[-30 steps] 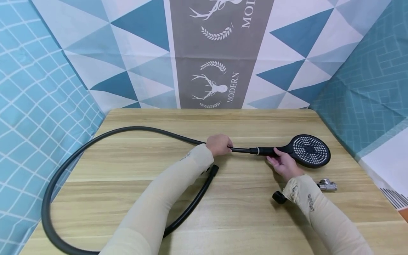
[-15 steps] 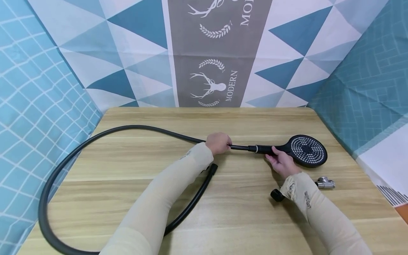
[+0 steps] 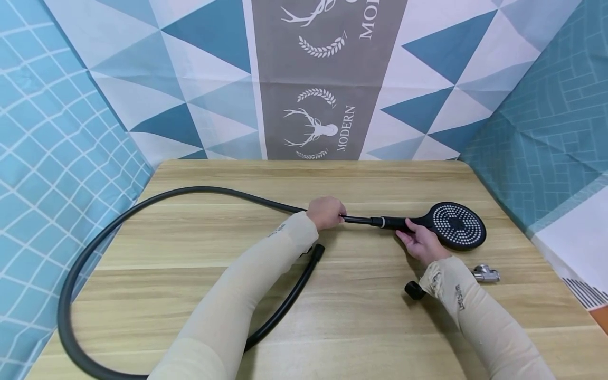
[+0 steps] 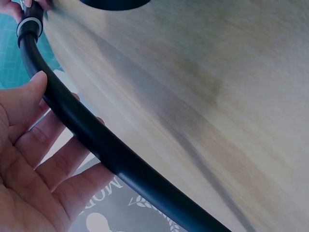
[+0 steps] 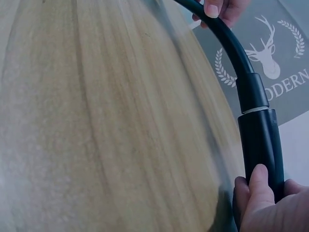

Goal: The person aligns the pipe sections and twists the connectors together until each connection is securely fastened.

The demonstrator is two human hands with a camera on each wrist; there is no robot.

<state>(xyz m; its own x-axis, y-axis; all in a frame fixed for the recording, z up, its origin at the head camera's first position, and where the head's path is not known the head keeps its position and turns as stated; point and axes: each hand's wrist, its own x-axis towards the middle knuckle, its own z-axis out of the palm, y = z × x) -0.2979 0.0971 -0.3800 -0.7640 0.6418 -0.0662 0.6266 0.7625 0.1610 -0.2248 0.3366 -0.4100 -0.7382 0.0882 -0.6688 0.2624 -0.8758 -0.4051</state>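
Observation:
A black shower head (image 3: 458,226) with a round face of pale nozzles lies at the right of the table, joined by its handle to a long black hose (image 3: 223,190). My right hand (image 3: 423,241) grips the handle (image 5: 262,140), thumb on the near side and fingers wrapped behind it. Farther left, my left hand (image 3: 326,213) holds the hose close to the joint. In the left wrist view, the left thumb lies on one side of the hose (image 4: 91,128) and the fingers pass behind it. A pale ring (image 5: 255,110) shows between hose end and handle.
The hose loops round the left of the wooden table (image 3: 361,327), its loose end (image 3: 319,252) lying below the left hand. Partly under the right forearm is a fitting with a black knob (image 3: 415,290) and a chrome end (image 3: 486,273). A patterned backdrop (image 3: 214,79) stands behind.
The shower head has shifted slightly left in the head view, along with a small shift of the whole view. Both hands keep their hold on the hose and handle.

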